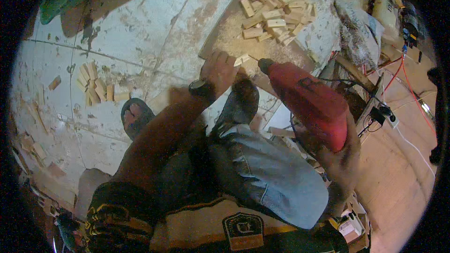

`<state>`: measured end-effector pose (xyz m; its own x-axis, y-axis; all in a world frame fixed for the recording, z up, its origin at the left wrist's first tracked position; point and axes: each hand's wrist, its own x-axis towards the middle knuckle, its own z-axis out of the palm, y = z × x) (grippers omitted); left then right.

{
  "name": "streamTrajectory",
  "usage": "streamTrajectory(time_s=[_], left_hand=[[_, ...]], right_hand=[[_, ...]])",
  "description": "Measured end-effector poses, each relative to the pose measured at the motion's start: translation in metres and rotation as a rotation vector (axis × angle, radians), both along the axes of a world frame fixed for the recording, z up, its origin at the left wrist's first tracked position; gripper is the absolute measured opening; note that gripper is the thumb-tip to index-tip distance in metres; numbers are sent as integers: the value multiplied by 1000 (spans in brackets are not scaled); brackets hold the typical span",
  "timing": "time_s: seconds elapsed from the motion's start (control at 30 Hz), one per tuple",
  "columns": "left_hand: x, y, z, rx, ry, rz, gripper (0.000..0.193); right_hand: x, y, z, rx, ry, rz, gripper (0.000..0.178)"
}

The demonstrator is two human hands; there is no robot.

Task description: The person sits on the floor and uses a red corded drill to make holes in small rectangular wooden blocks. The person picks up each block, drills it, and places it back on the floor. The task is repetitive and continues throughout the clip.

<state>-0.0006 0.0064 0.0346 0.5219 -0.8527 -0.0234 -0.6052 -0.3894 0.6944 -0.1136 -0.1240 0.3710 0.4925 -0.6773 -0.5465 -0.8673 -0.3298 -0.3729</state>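
My left hand [218,69], with a dark watch on its wrist, grips a small pale wooden block [242,59] between its fingers. A red power drill [311,96] with a dark chuck points left at that block. Its thin bit reaches close to the block's right end; whether it touches, I cannot tell. My right hand [323,155] is closed around the drill from behind and is mostly hidden by the red body. Sawdust [239,44] lies under and beyond the block on a board on the floor.
A heap of small wooden blocks [274,11] lies just beyond my hands. More blocks [93,84] lie on the tiled floor at left. A green container [70,0] is at far left. Red cables [398,65] and a power strip [389,115] are at right.
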Motion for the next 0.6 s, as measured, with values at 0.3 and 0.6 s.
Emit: streamTrajectory(time_s=[0.3,0.6], left_hand=[[-5,-3,3,-32,74,121,26],[-7,0,-4,-94,71,133,22]], right_hand=[[-31,12,-33,116,-185,-160,76],[-28,11,-33,137,-171,-41,75]])
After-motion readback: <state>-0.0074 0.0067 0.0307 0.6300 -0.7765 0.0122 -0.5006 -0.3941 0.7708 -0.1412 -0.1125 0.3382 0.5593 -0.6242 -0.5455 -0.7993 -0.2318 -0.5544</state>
